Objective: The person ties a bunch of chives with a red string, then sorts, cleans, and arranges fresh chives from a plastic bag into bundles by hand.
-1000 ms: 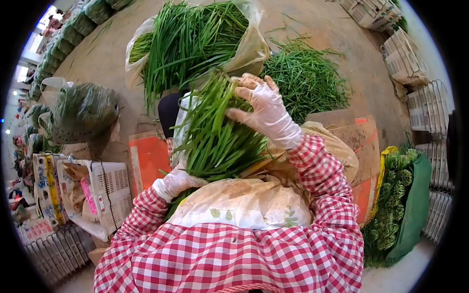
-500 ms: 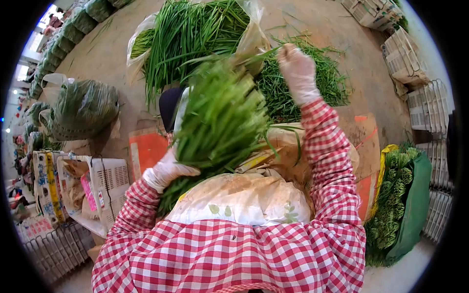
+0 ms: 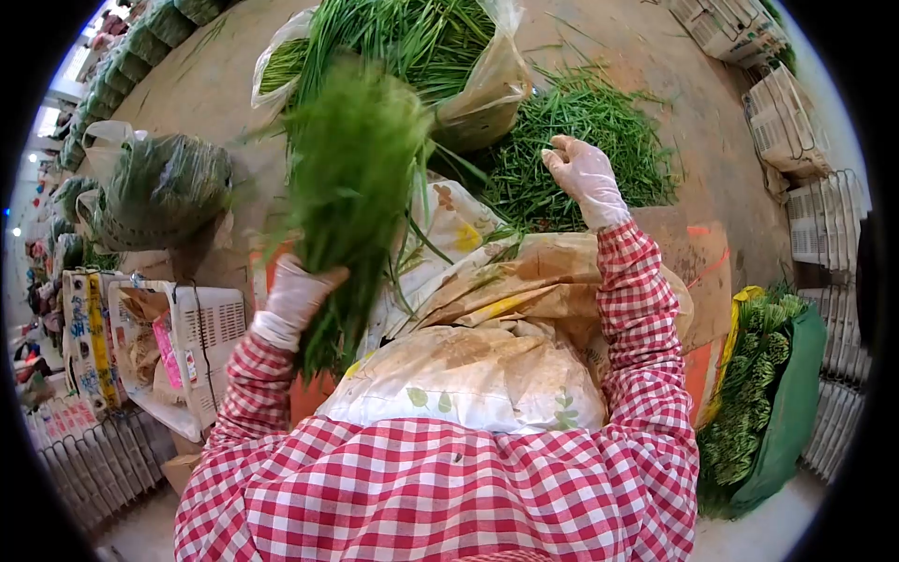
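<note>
My left hand (image 3: 300,298), in a whitish glove, is closed around a large bunch of garlic chives (image 3: 351,178). The bunch stands up and away from my lap, and its leafy upper part is smeared by motion. My right hand (image 3: 582,178), gloved too, hangs over a loose pile of cut green leaves (image 3: 609,122). Its fingers are slightly bent and apart, with nothing visible in them. A stained apron (image 3: 459,379) covers my lap, with a few loose leaves on its folds.
Ahead, a clear plastic bag (image 3: 487,98) holds more long green stems (image 3: 403,42). At right, tied bundles (image 3: 754,393) lie beside a green sheet (image 3: 782,412). White crates (image 3: 211,337) stand at left, others (image 3: 829,220) along the right. A wrapped bale (image 3: 169,192) sits at left.
The bunch in my left hand has swung left and more upright, away from my lap. My right hand has moved down, and its closed fingers have loosened.
</note>
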Action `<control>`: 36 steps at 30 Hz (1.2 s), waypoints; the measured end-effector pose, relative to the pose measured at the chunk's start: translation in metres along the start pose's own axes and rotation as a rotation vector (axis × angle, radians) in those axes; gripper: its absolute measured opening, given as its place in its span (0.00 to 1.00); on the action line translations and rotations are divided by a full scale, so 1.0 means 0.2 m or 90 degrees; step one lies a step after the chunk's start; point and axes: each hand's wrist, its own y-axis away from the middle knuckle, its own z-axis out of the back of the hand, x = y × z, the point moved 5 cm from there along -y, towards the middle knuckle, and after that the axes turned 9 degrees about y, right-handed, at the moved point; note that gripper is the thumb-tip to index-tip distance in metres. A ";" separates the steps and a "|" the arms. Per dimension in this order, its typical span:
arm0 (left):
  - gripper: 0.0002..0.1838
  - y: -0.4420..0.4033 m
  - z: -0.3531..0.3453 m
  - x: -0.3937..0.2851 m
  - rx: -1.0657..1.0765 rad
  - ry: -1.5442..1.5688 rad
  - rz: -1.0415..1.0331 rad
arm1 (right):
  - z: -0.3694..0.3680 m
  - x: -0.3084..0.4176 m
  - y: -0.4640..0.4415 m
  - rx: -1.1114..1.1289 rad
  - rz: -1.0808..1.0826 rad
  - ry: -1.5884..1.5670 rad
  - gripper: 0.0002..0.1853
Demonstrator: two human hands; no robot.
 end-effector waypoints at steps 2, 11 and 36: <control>0.27 0.06 -0.15 -0.01 0.072 -0.040 -0.144 | 0.00 0.01 0.01 -0.004 0.023 0.003 0.23; 0.18 0.17 -0.36 0.11 0.043 -0.632 -0.318 | 0.17 0.31 -0.01 -0.091 0.131 -0.077 0.19; 0.27 0.27 -0.35 0.18 -0.059 -0.772 -0.433 | -0.28 1.77 -0.01 -0.195 0.841 0.225 0.11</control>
